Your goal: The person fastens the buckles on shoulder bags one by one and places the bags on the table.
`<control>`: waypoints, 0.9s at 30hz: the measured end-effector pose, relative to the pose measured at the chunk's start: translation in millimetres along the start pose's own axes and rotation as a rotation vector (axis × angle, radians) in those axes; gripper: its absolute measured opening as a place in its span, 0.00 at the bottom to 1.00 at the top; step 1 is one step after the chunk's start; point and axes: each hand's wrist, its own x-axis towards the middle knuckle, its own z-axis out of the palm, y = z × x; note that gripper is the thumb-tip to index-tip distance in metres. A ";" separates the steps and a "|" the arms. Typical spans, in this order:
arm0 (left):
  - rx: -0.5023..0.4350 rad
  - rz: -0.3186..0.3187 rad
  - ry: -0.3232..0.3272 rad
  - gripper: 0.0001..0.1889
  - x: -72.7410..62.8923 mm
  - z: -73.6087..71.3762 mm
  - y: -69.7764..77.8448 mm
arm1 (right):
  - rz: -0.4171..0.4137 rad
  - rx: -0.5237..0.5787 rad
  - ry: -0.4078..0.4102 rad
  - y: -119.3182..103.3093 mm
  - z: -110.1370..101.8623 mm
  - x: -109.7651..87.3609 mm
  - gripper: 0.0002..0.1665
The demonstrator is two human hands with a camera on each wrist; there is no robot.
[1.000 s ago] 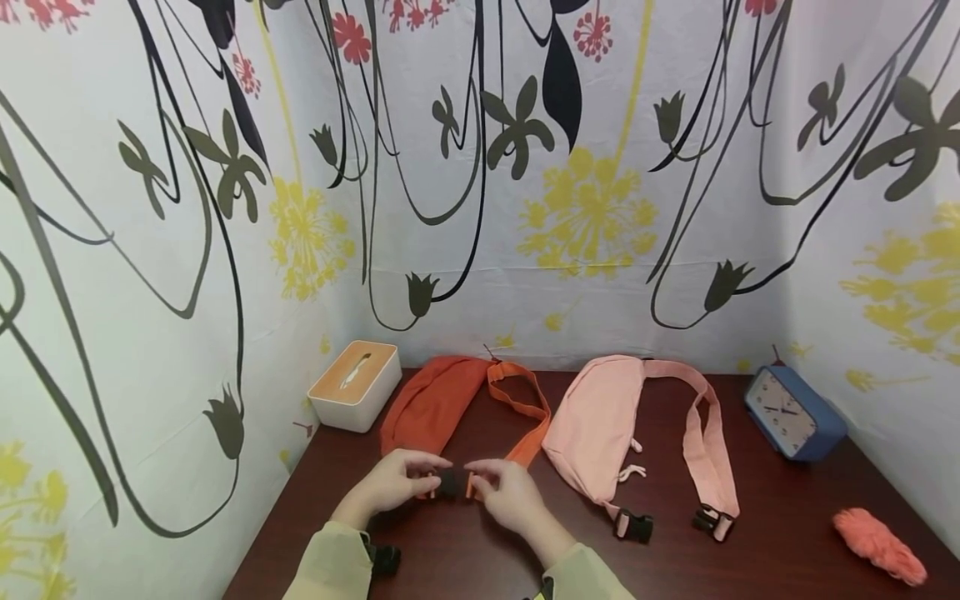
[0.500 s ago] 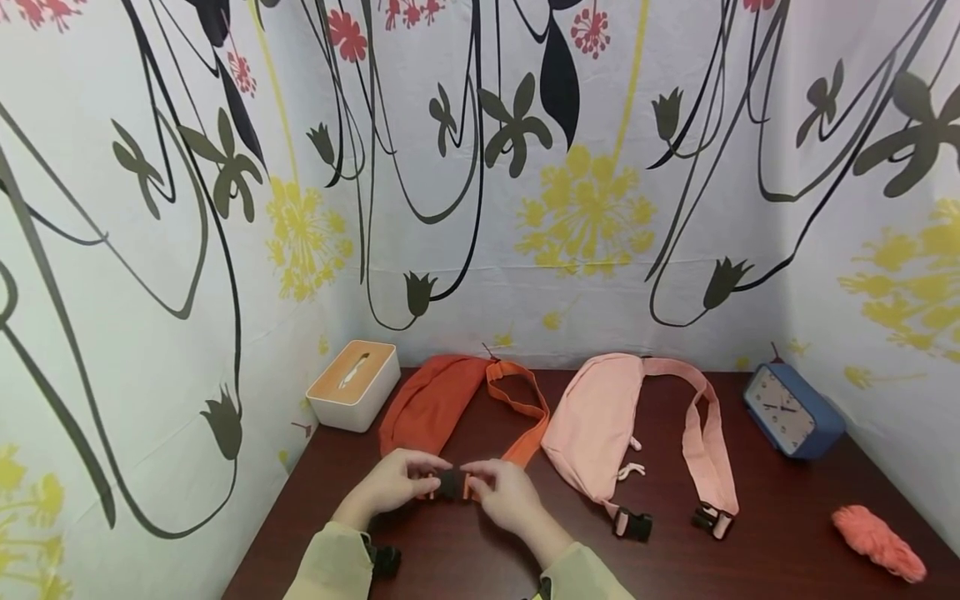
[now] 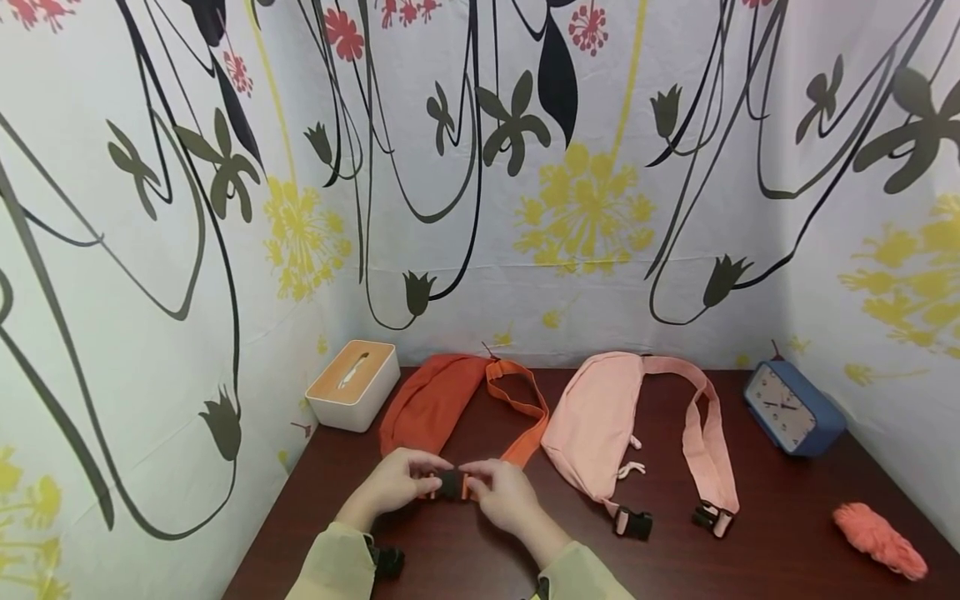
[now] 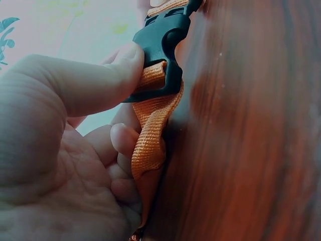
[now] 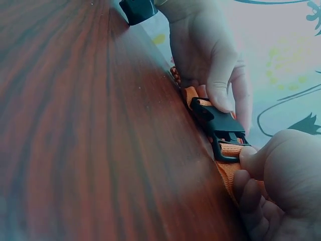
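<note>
In the head view an orange waist bag lies on the table, its strap curving toward my hands. The black side-release buckle on that strap is between my hands, its two halves joined. My left hand pinches the socket half between thumb and fingers; the left wrist view shows the thumb on the black buckle with orange webbing hanging below. My right hand pinches the other half at its webbing, as the right wrist view shows beside the buckle.
A pink waist bag lies to the right, its buckle halves apart. A tissue box stands at the back left. On the right are a blue alarm clock and a coral yarn bundle. Patterned cloth walls border the table.
One second ago a gap showed between the two buckle halves. My right hand has moved slightly left and the halves have come together. The bags have stayed in place.
</note>
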 end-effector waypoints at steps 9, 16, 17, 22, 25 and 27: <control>-0.012 -0.002 0.013 0.12 1.4 2.9 3.1 | 0.026 -0.004 -0.009 1.3 2.4 2.1 0.12; 0.010 -0.001 0.021 0.12 2.8 4.3 1.7 | 0.022 0.000 -0.011 -0.4 4.5 3.2 0.11; 0.010 -0.002 0.020 0.12 2.8 4.5 1.3 | 0.022 0.003 -0.012 -0.5 4.9 3.4 0.11; 0.016 0.005 0.029 0.12 2.1 5.0 0.3 | 0.029 0.024 -0.012 -0.7 6.2 4.6 0.10; 0.020 0.005 0.040 0.12 2.1 4.7 0.1 | 0.040 0.046 -0.013 -0.9 6.9 5.4 0.10; 0.020 0.001 0.042 0.12 2.2 4.4 0.0 | 0.047 0.058 -0.011 -0.8 7.6 5.8 0.10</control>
